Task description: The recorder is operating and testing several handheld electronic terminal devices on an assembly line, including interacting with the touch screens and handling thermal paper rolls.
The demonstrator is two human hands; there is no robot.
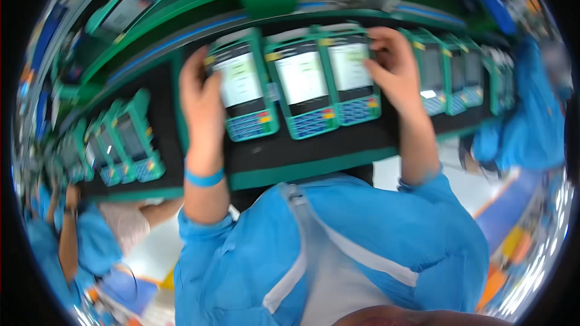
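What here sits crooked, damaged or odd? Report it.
Nothing stands out. Three green handheld payment terminals lie side by side on the black tray, screens lit; the left hand and right hand grip the outer two.

Motion blur smears the terminals' screens (301, 76); the right hand (393, 66) hides one terminal's edge.

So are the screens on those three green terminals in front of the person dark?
No, the three terminals between the left hand and right hand all show lit, pale screens.
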